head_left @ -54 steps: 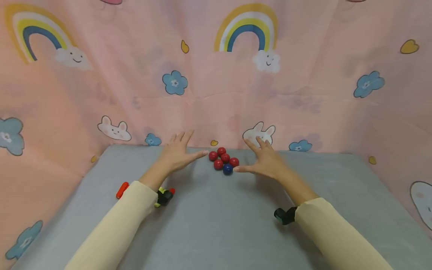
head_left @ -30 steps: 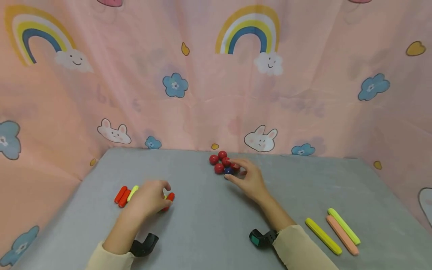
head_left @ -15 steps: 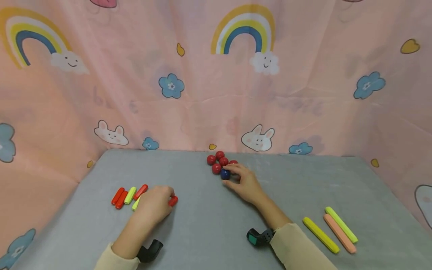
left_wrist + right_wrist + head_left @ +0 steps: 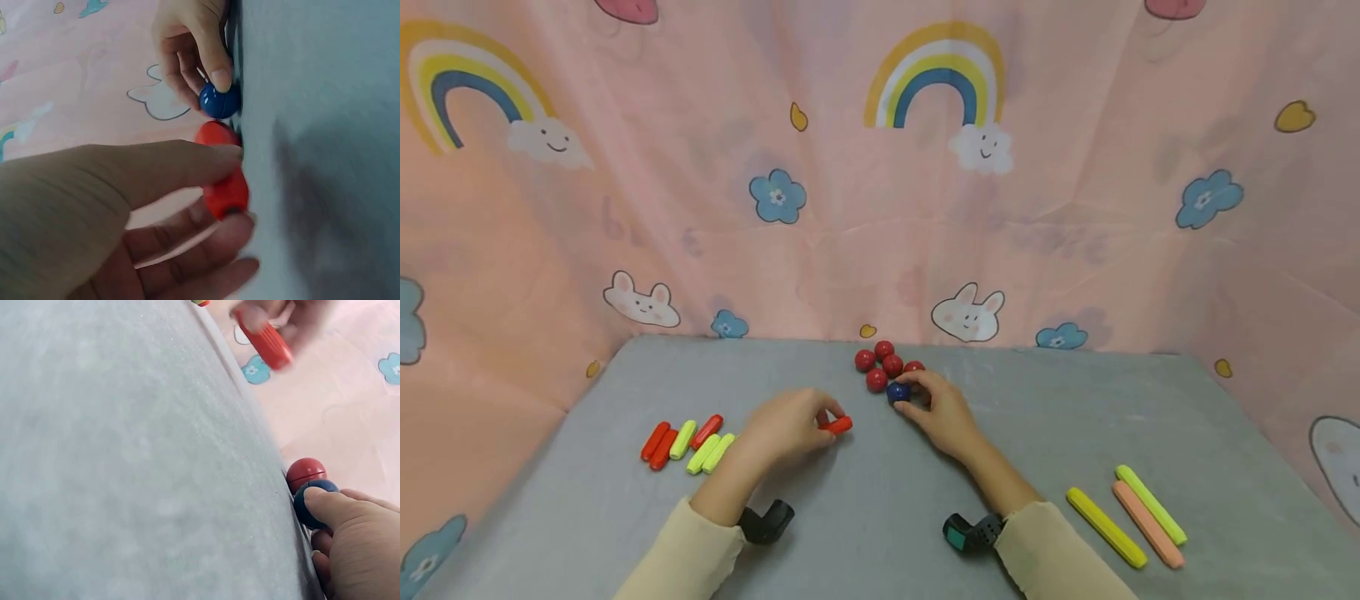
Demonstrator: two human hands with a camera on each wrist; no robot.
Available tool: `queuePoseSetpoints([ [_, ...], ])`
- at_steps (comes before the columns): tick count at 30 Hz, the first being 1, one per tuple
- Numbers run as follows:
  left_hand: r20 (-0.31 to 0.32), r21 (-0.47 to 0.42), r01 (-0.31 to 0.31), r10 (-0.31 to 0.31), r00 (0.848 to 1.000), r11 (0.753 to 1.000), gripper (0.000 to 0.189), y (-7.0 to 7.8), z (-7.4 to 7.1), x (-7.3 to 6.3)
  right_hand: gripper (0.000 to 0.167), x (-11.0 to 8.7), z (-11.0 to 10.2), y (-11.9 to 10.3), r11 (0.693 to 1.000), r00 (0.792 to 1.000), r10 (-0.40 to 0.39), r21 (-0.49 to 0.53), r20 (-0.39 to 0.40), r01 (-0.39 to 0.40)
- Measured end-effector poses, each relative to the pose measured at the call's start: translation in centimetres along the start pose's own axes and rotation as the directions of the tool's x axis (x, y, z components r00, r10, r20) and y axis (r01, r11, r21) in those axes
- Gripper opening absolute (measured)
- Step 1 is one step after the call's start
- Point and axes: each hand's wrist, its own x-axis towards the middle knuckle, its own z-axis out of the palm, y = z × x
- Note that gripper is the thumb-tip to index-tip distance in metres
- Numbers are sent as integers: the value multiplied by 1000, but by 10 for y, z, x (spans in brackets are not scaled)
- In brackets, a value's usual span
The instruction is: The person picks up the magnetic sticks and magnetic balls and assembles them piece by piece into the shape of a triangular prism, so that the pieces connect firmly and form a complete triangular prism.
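Note:
In the head view, my left hand (image 4: 786, 425) pinches a short red ridged stick (image 4: 840, 426) between thumb and fingers, held over the middle of the table. The left wrist view shows the thumb across this red stick (image 4: 228, 194), the other fingers behind it. My right hand (image 4: 947, 421) has thumb and fingers round a dark blue ball (image 4: 897, 392), which sits at the near side of several red balls (image 4: 876, 381). Seen from the right wrist, the thumb presses on the blue ball (image 4: 305, 509), with one red ball (image 4: 306, 472) right beyond it.
Several short red and yellow-green sticks (image 4: 682, 440) lie on the left of the grey table (image 4: 865, 517). On the right lie a long yellow stick (image 4: 1107, 527), a peach stick (image 4: 1147, 523) and a yellow-green stick (image 4: 1151, 505). A pink patterned curtain (image 4: 850, 275) hangs behind the table.
Both hands were spread in the air at first. My left hand went to the short sticks, took a red one and carried it right. My right hand came down and closed round the blue ball.

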Motion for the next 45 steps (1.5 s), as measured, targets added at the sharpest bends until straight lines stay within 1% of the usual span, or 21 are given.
queuePoseSetpoints([
  [2,9,-32,-22,22,1000,999,23,2,3,11,35,0,1,1,1000,1000,-5,-2,-1,5],
  [6,14,-109,-34,36,999,993,25,4,12,31,38,-1,1,1,1000,1000,-1,6,11,1],
  [10,15,-205,-37,41,999,978,26,6,21,44,33,-3,0,2,1000,1000,1,6,1,-1],
  [12,25,-251,-44,52,998,967,27,7,25,46,31,-4,-1,2,1000,1000,2,12,-8,-2],
  [15,35,-309,-34,48,998,950,27,9,28,47,31,-6,-3,1,1000,1000,3,20,-13,-3],
  [19,25,-324,-44,55,998,945,27,9,27,47,32,-5,-4,0,999,1000,14,42,-7,-14],
  [23,28,-335,-60,74,997,940,27,8,28,47,39,-3,-7,1,993,998,57,106,-7,-56],
  [25,32,-353,-55,71,997,934,27,7,29,47,42,-1,-10,2,978,997,80,194,2,-79],
  [26,34,-359,-50,67,997,932,27,7,29,48,43,-1,-11,3,965,995,95,246,10,-94],
  [28,38,-368,-38,56,998,929,27,7,29,48,44,0,-15,5,931,992,117,343,38,-123],
  [29,39,-372,-33,52,998,927,27,7,29,49,44,1,-16,5,910,990,126,392,56,-138],
  [30,40,-379,-30,49,998,925,27,7,29,49,44,1,-18,6,890,988,134,430,73,-152],
  [32,35,-379,-36,54,998,925,27,8,29,50,44,2,-21,7,869,985,140,465,101,-171],
  [35,22,-373,-57,70,997,926,26,8,30,52,44,1,-24,8,858,984,131,484,121,-174],
  [40,8,-377,-96,107,994,921,26,11,31,55,43,-1,-28,10,840,986,114,519,119,-159],
  [41,5,-382,-100,110,994,919,26,11,32,55,42,-1,-28,10,836,987,108,527,118,-155],
  [45,-3,-410,-93,101,995,907,26,11,32,55,41,-1,-27,10,837,988,82,529,129,-139],
])
